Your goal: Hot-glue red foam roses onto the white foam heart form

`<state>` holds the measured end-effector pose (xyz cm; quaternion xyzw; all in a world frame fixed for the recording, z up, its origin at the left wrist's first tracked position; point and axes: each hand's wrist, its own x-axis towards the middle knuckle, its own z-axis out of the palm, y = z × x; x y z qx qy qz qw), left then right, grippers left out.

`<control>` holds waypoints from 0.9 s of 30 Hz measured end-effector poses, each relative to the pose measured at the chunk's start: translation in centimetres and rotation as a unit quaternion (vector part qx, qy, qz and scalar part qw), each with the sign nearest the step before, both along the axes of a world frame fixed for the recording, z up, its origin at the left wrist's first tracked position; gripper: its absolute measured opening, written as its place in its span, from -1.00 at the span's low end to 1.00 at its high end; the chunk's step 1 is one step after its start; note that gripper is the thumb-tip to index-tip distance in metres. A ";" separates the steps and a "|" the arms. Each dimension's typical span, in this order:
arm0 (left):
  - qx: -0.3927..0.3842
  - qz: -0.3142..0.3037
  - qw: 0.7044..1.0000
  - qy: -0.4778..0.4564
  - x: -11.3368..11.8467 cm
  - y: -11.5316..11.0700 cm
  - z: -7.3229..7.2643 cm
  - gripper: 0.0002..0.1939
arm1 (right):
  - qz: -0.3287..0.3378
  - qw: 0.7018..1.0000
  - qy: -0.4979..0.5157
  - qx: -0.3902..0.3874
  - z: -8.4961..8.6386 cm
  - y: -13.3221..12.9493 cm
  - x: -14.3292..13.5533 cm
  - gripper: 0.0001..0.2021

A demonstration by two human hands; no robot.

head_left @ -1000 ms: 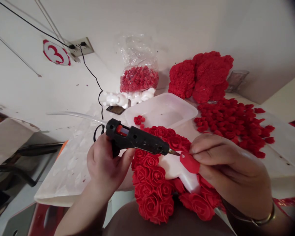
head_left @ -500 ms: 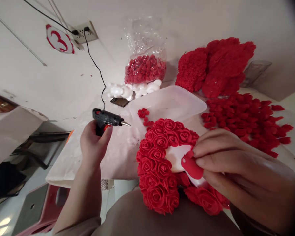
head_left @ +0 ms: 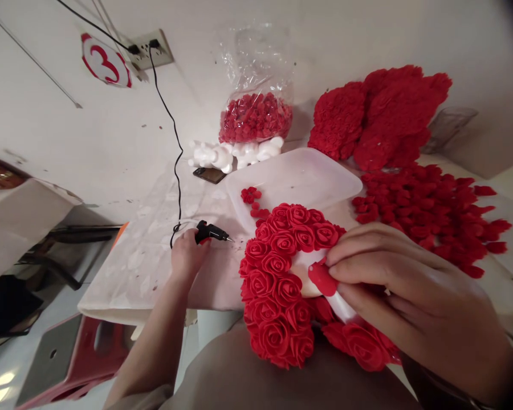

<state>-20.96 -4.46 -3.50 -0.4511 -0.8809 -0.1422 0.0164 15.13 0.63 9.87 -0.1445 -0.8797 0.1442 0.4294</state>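
Observation:
My left hand (head_left: 187,255) is closed round the handle of a black glue gun (head_left: 214,232), low at the table's surface, its metal tip pointing right. Between the thumb and fingers of my right hand (head_left: 380,279) is a red petal-like foam piece (head_left: 322,278) with a small pale spot on it. That piece is over the bare white part of a form covered with red foam roses (head_left: 277,290), which rests against my lap. My right hand hides part of the form's right side.
A translucent plastic tray (head_left: 299,176) holds a few red pieces. Loose red petals (head_left: 431,210) are heaped at right, before stacked red foam (head_left: 380,119). Behind stand a bag of small red roses (head_left: 256,118), white bear shapes (head_left: 214,155) and a phone (head_left: 209,175). The gun's cord (head_left: 177,154) runs to a wall socket (head_left: 149,50).
My left hand has lowered the glue gun and brought it right, down to the table. My right hand has shifted slightly left with the petal-like piece over the white form.

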 end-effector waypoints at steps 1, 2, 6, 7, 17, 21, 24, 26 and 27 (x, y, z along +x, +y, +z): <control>-0.001 -0.001 1.000 0.005 0.0 0.2 -0.5 -0.56 | -0.005 1.000 -0.006 0.001 0.1 -0.1 0.0 -0.84; -0.001 -0.002 1.000 0.010 0.0 0.3 -1.0 -0.56 | -0.010 1.000 -0.012 0.001 0.1 -0.2 0.0 -0.83; 0.008 -0.010 1.000 0.023 -0.4 0.6 -2.5 -0.57 | -0.015 0.999 -0.036 -0.013 0.4 -0.4 -0.2 -0.82; 0.013 -0.018 0.999 0.024 -0.5 0.6 -2.7 -0.57 | -0.015 0.999 -0.040 -0.014 0.5 -0.4 -0.2 -0.82; 0.196 -0.163 0.967 0.022 5.0 -2.5 4.3 -0.61 | -0.017 0.997 -0.076 -0.019 0.9 0.1 -0.6 -0.84; 0.373 -0.453 0.810 -0.007 9.8 -3.8 7.5 -0.46 | -0.021 0.995 -0.096 -0.006 1.0 0.3 -0.9 -0.85; 0.399 -0.533 0.746 0.016 11.7 -3.4 7.8 -0.36 | -0.019 0.994 -0.105 -0.005 1.0 0.4 -1.0 -0.85; 0.396 -0.544 0.740 0.012 12.1 -2.8 7.6 -0.34 | -0.019 0.994 -0.108 -0.005 1.0 0.5 -1.0 -0.85; 0.392 -0.547 0.740 0.006 12.2 -2.5 7.5 -0.33 | -0.018 0.994 -0.109 -0.006 1.0 0.5 -1.0 -0.84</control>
